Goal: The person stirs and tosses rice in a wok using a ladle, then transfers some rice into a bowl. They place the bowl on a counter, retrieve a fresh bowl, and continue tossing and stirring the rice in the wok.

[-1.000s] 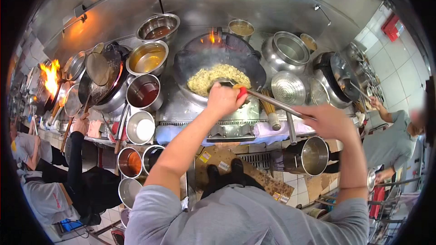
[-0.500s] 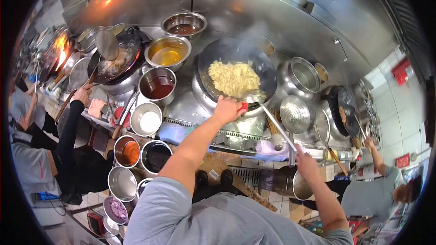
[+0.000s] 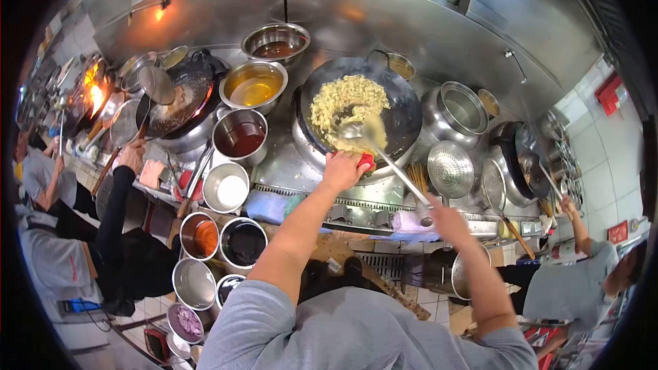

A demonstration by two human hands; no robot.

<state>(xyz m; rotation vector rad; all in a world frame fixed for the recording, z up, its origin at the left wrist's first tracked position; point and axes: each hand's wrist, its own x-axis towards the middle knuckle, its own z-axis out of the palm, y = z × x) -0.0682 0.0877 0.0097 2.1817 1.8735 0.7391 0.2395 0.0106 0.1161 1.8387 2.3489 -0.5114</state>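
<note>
1. Our left hand (image 3: 344, 171) grips the red piece (image 3: 366, 160) at the near rim of the wok (image 3: 405, 113).
2. Our right hand (image 3: 447, 222) is closed around the ladle (image 3: 406, 178).
3. We see pale-yellow food (image 3: 351, 96) inside the wok, upper centre of the frame.

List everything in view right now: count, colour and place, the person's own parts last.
Wok: 1, black, centre
Food: 1 heap, pale yellow, in wok
Ladle: 1, silver, angled into wok
Red item: 1, red, wok's near rim
Wide bowls: 2, silver, left of wok
Dark red liquid: 1 pot, left
White contents: 1 pot, left
Orange contents: 1 pot, lower left
Purple contents: 1 bowl, lower left
Perforated strainer: 1, silver, right
Round pot: 1, silver, right
Flames: orange, far left
Co-workers: at least 3, grey tops, both sides
Far-left clutter: too small to count
Left hand: 1, bare, on red item
Right hand: 1, bare, on ladle handle
</note>
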